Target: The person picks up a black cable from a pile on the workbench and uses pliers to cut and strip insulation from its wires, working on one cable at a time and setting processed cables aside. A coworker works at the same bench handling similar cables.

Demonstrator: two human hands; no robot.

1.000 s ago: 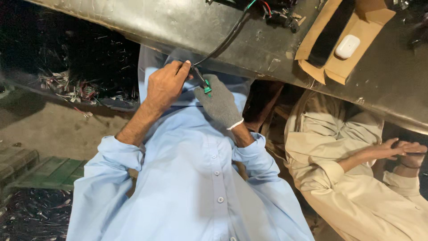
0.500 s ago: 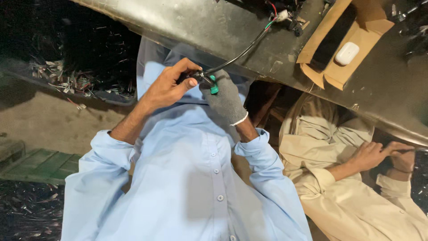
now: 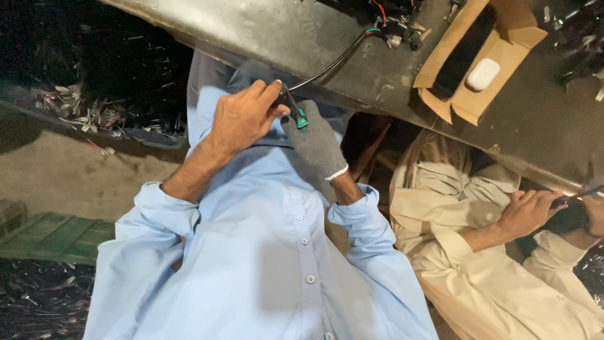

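My bare left hand (image 3: 242,119) pinches a black cable (image 3: 333,63) near its end, just below the edge of a dark metal table (image 3: 251,31). My right hand (image 3: 314,141), in a grey knit glove, holds a small green-handled tool (image 3: 302,118) against the cable right beside my left fingers. The cable runs up onto the table, where its far end shows red and green wires (image 3: 377,22). The tool's tip is hidden between my hands. My light blue shirt fills the lower frame.
An open cardboard box (image 3: 440,69) on the table holds a small white case (image 3: 483,73) and a black item. At the right, a person in beige clothes grips something dark with one hand (image 3: 525,211). Wire scraps (image 3: 94,113) lie on the ground at left.
Both hands stay together on the cable and tool. The view has shifted, so the hands and the table edge sit slightly lower and further right in frame.
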